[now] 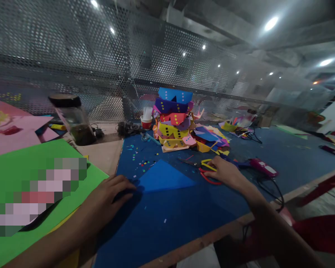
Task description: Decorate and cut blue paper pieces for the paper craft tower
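A folded blue paper triangle lies flat on the blue tabletop. At its left corner rests my left hand, fingers stretched out and fingertips by the paper; whether they press on it I cannot tell. My right hand grips the scissors by their yellow and red handles, just beyond the triangle's right corner. The scissor blades point left, slightly parted from the paper. Small coloured paper bits are scattered behind the triangle.
Behind stands a pile of colourful paper masks beside paper scraps. A magenta corded device lies right. Large green paper, a dark-lidded jar and a red-and-white cup are on the left. A perforated metal screen rises behind.
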The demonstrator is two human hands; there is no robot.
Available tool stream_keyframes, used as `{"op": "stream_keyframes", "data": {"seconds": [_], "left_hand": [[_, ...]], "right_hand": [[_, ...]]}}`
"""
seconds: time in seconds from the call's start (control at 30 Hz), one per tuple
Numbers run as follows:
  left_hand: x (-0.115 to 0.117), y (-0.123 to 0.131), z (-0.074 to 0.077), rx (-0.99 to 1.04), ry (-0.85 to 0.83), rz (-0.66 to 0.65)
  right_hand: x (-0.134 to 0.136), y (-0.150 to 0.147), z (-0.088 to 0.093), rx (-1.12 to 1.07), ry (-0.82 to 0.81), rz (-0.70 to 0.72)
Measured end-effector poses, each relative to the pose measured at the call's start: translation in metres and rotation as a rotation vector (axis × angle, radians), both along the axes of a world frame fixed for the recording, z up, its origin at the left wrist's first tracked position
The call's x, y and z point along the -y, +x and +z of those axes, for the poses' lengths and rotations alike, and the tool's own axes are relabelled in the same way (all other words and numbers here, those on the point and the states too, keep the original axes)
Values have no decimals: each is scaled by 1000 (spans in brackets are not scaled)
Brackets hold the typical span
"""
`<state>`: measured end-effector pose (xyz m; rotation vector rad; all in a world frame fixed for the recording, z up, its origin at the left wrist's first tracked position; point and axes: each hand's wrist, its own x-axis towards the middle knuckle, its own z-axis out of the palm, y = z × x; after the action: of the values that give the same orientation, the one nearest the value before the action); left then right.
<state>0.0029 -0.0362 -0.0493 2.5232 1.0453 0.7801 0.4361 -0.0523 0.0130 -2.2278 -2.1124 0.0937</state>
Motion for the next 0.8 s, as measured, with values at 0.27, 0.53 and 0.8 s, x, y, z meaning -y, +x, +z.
{"op": "stream_keyframes", "data": {"seconds": [0.27, 0.53, 0.8], "left_hand": [[6, 3, 7, 17, -127, 19], [7, 4, 16, -4, -131, 48], [17, 8, 9, -102, -12, 55]], "right_hand": [[24, -81, 2, -458, 69, 500], [15, -116, -15, -415, -19, 611], [16, -117, -9, -387, -85, 605]]}}
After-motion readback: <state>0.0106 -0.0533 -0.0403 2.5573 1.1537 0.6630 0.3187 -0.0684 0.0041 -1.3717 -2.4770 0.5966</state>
